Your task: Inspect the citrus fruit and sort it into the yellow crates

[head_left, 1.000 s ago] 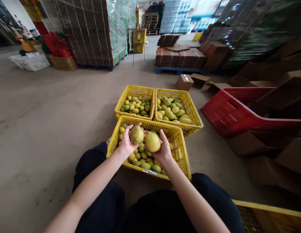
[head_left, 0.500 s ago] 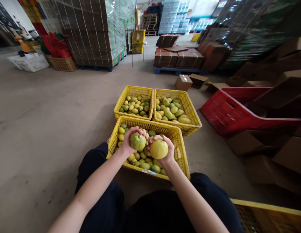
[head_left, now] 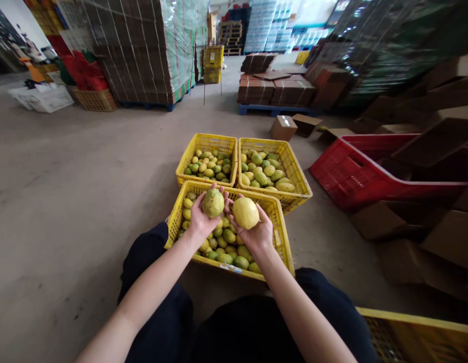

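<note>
A green, slightly blotchy papaya-like fruit (head_left: pixel 213 202) rests in my left hand (head_left: pixel 199 222), with the fingers curled along its side. My right hand (head_left: pixel 259 236) cups a rounder yellow fruit (head_left: pixel 246 213) from below. Both fruits are held side by side above the near yellow crate (head_left: pixel 285 242), which contains many green and yellow fruits (head_left: pixel 241 262). My hands and forearms hide part of its contents. Behind it stand two more yellow crates: the left one (head_left: pixel 180 174) holds smaller fruits, the right one (head_left: pixel 304 184) larger, longer ones.
To the right a red crate (head_left: pixel 339 174) stands among loose cardboard boxes (head_left: pixel 385 219). Another yellow crate (head_left: pixel 415 317) is at my lower right. Farther back are a blue pallet (head_left: pixel 271 108) with flattened cartons, a small box (head_left: pixel 283 128) and a tall wrapped stack (head_left: pixel 131 50).
Both fruits have turned in my hands and risen slightly. My palms have rolled upward, and the fingers are looser around the fruits than before.
</note>
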The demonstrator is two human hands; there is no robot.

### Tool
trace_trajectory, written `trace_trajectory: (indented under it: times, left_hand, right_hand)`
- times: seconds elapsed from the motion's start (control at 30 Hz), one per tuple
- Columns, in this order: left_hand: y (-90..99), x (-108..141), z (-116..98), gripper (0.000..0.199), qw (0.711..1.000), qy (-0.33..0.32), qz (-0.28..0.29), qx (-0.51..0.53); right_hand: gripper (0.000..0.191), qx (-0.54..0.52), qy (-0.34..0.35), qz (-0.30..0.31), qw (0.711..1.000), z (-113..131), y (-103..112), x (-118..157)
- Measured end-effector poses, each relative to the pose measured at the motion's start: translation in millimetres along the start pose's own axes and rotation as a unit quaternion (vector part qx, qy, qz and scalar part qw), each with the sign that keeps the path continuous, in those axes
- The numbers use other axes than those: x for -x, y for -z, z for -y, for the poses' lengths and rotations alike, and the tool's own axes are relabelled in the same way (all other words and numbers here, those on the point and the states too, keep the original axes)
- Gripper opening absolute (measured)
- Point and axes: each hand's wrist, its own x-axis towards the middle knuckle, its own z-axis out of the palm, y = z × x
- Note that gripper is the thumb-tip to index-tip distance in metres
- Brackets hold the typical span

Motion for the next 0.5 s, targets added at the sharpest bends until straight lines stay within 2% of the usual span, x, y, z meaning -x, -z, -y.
trace_trajectory:
  times: [0.13,0.33,0.5]
  left_hand:
    - [1.9,2,1,0.035,1.000,0.027,-0.001,-0.001]
    - [6.4,3,9,0.036,0.999,0.029,-0.006,0.018]
    - [5.9,2,10,0.031,0.998,0.045,-0.015,0.038]
  right_hand:
    - [0.037,-0.016,-0.011,-0.008,1.000,1,2,-1]
    - [0.026,-0.056,0.020,-0.031,0.998,-2,2,-1]
    - [0.023,-0.043,0.038,-0.040,0.998,-2,4,0]
